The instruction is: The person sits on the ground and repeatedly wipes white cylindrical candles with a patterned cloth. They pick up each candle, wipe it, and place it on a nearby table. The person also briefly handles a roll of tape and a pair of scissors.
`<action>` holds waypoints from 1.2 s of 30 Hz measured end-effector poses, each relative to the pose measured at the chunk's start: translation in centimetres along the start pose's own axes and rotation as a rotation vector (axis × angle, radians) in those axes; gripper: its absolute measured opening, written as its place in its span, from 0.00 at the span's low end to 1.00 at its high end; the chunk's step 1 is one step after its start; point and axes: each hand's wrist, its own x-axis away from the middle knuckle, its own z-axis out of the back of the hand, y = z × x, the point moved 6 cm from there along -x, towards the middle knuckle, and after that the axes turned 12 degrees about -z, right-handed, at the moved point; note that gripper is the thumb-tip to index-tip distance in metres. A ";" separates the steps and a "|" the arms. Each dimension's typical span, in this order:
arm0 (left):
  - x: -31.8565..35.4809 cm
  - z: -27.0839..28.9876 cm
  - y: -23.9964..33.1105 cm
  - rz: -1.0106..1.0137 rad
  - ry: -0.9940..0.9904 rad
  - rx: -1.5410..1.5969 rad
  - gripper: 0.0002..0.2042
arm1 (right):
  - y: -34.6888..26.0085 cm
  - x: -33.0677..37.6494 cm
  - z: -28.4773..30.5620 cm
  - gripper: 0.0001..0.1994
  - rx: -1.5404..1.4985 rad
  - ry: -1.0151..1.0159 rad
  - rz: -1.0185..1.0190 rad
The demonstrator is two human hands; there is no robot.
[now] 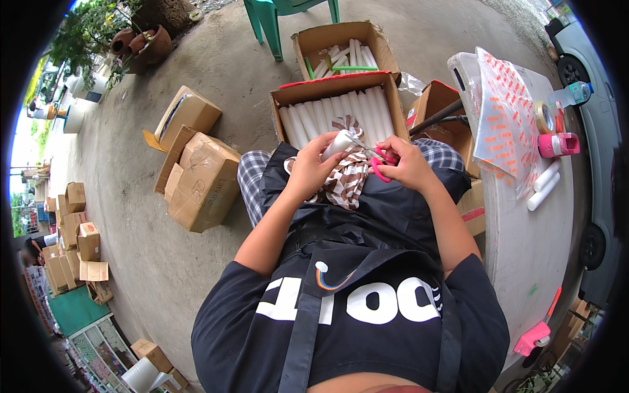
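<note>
My left hand (313, 165) is closed around a thick white candle (336, 147), held tilted above my lap. In my right hand (407, 168) is a pair of scissors (380, 171) with pink handles; my fingers are in its loops. The metal blades point left and reach the candle's end. Whether they touch a wick is too small to tell. A brown and white patterned cloth (349, 181) lies bunched on my lap under both hands. Just beyond my knees, an open cardboard box (282, 98) holds rows of white candles (314, 118).
Behind it stands another box (386, 49) with candles and green sticks. A white table (511, 242) at my right carries printed plastic sheets (501, 111), two white candles (544, 185), pink tape dispensers (558, 145) and a bottle (571, 95). Taped cartons (206, 180) sit left; a green chair (265, 26) stands ahead.
</note>
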 end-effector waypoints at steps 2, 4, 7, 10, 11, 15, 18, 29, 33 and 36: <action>0.1 0.0 -0.4 0.003 -0.001 0.011 0.20 | 0.2 -0.1 0.1 0.20 -0.007 -0.016 0.002; 0.0 0.1 0.3 0.005 -0.023 -0.021 0.20 | 0.7 -0.1 0.2 0.20 -0.006 -0.020 0.018; -0.9 0.8 2.0 -0.089 -0.014 -0.061 0.20 | 1.2 -0.4 -0.2 0.20 -0.041 -0.034 0.015; -3.4 1.7 3.9 -0.204 -0.156 -0.175 0.16 | -0.6 -0.2 0.1 0.20 0.082 0.020 0.078; -4.4 1.8 3.9 -0.168 -0.273 -0.238 0.15 | -0.9 -0.2 0.1 0.20 0.100 0.031 0.092; -8.0 2.1 4.8 -0.166 -0.574 -0.381 0.10 | -1.7 -0.2 0.2 0.20 0.143 0.073 0.117; -9.9 1.6 5.8 -0.172 -0.724 -0.516 0.09 | -2.4 -0.2 0.2 0.20 0.179 0.082 0.127; -8.3 -0.2 8.1 -0.686 -0.825 -0.711 0.04 | -2.8 -0.7 -0.3 0.18 0.260 0.027 0.164; -8.2 0.0 8.4 -0.701 -0.845 -0.738 0.03 | -3.4 -1.1 -1.0 0.17 0.249 -0.004 0.158; -8.2 0.5 8.4 -0.699 -0.835 -0.744 0.03 | -3.1 -1.7 -1.3 0.18 0.219 -0.027 0.193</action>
